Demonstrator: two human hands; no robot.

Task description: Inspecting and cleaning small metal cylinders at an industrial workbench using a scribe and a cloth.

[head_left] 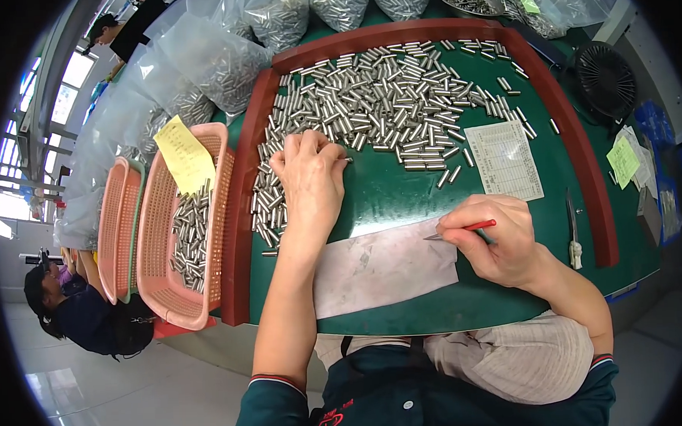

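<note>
One wide fisheye view looks down and forward from head height, close above the near side of the worktop [401, 190], taking in both hands [309, 176].

This was a factory workshop: steel pins [381, 97] lay heaped on a green tabletop [385, 184], filled bags [278, 18] crowded its far edge, plastic baskets [158, 247] stood alongside, and two co-workers [87, 319] showed beyond, near tall windows [62, 103].
</note>
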